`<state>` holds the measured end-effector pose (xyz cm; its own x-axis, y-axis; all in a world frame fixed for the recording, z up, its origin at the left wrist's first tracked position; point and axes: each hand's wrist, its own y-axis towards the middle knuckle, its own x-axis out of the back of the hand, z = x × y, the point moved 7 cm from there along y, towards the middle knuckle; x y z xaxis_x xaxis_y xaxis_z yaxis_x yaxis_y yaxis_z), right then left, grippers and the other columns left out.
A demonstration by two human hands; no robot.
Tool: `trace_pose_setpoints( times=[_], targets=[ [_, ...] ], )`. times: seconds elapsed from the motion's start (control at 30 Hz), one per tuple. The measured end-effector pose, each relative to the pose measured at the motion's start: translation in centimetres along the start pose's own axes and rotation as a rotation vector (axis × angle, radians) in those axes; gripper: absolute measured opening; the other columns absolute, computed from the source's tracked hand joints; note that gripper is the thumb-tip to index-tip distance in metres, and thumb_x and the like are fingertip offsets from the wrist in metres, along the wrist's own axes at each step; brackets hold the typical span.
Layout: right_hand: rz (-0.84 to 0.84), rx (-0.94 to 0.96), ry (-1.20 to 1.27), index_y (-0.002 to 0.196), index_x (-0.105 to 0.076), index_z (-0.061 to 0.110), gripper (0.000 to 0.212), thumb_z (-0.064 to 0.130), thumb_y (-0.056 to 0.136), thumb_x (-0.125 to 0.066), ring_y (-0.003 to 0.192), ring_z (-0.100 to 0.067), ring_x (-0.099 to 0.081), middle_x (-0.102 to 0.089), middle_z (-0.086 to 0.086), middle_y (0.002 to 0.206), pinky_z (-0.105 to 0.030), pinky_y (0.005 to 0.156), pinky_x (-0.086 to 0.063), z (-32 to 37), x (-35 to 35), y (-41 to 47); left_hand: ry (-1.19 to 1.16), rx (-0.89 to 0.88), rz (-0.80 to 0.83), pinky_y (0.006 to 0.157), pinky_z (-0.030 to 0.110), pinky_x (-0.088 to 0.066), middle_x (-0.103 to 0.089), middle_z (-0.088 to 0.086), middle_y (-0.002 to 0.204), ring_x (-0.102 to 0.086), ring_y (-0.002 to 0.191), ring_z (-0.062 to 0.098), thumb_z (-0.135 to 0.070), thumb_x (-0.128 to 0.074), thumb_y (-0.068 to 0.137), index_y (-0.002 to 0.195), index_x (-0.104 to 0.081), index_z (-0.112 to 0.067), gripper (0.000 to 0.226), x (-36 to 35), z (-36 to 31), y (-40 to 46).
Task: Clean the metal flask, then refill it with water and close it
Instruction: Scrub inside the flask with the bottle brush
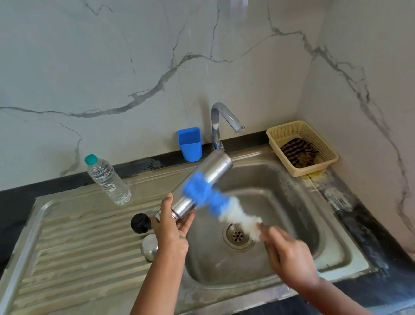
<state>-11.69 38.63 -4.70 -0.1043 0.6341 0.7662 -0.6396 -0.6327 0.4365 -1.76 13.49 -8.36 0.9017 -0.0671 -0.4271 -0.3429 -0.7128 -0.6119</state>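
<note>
— Where did we have the metal flask (pixel 205 182) at that moment?

— We held it over the sink (pixel 334 244), tilted, with its base up toward the tap (pixel 225 120) and its open neck down by our left hand (pixel 169 226). The fingers of that hand were curled under the neck end, with the thumb (pixel 166 206) over the top, so they were clamped on the flask.

— And the right hand (pixel 289 255)?

— Its fingers were closed round the handle of the bottle brush (pixel 218 201). The brush was blurred; its blue and white bristles lay across the outside of the flask, near the middle of the body.

— Where were the closing parts?

— On the ribbed draining board (pixel 84 256) left of the basin, just beside our left wrist: a black stopper (pixel 140 223) and, nearer us, a steel cap (pixel 149 247).

— What else stood around?

— A clear plastic water bottle (pixel 108 181) with a green lid stood upright at the back of the draining board. A blue plastic cup (pixel 190 143) sat against the marble wall (pixel 118 64), just left of the tap. On the dark desk (pixel 356 207) in the right corner we had a yellow basket (pixel 275 136) with a striped cloth (pixel 298 152) in it. We could not tell whether water ran from the tap.
</note>
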Motion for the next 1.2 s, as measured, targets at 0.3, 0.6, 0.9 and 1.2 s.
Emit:
trace_pose_setpoints(
  times=[0.3,0.6,0.9,1.2],
  targets=[
    [-0.128,-0.102,-0.022,0.108,-0.052,0.027,0.015,0.018,0.097,-0.049,0.057,-0.025,-0.062,-0.065,0.006,0.091,-0.028,0.040,-0.043,-3.8,1.4,0.2,-0.017,0.069,0.043,0.065,0.034,-0.063,-0.069,0.020,0.107,-0.074,0.078,0.028,-0.043,-0.076,0.082,0.127,-0.057,-0.006,0.062,0.4,-0.3,-0.2],
    [-0.117,-0.122,-0.030,0.115,-0.052,0.028,0.024,0.016,0.094,-0.050,0.059,-0.024,-0.066,-0.069,0.002,0.098,-0.029,0.041,-0.046,-4.9,1.5,-0.2,0.011,0.062,0.073,0.069,0.036,-0.063,-0.069,0.018,0.107,-0.073,0.078,0.028,-0.042,-0.077,0.081,0.116,-0.061,-0.011,0.049,0.0,0.0,-1.0],
    [-0.062,-0.110,0.017,0.099,-0.050,0.028,0.007,0.026,0.094,-0.045,0.060,-0.019,-0.059,-0.061,0.012,0.086,-0.026,0.042,-0.041,-3.2,1.4,0.3,0.088,-0.062,0.197,0.060,0.037,-0.061,-0.066,0.011,0.105,-0.069,0.093,0.029,-0.015,-0.078,0.079,0.112,-0.052,-0.014,0.042,-1.2,-0.4,-2.0],
    [0.083,-0.005,0.040,0.115,-0.056,0.030,0.025,0.017,0.093,-0.057,0.063,-0.022,-0.063,-0.068,0.008,0.094,-0.031,0.049,-0.047,-3.8,1.5,1.1,0.431,-0.326,0.388,0.084,0.044,-0.059,-0.067,0.006,0.112,-0.069,0.103,0.026,0.015,-0.082,0.063,0.112,-0.054,-0.015,0.064,-2.3,-1.1,-3.3]
  ],
)
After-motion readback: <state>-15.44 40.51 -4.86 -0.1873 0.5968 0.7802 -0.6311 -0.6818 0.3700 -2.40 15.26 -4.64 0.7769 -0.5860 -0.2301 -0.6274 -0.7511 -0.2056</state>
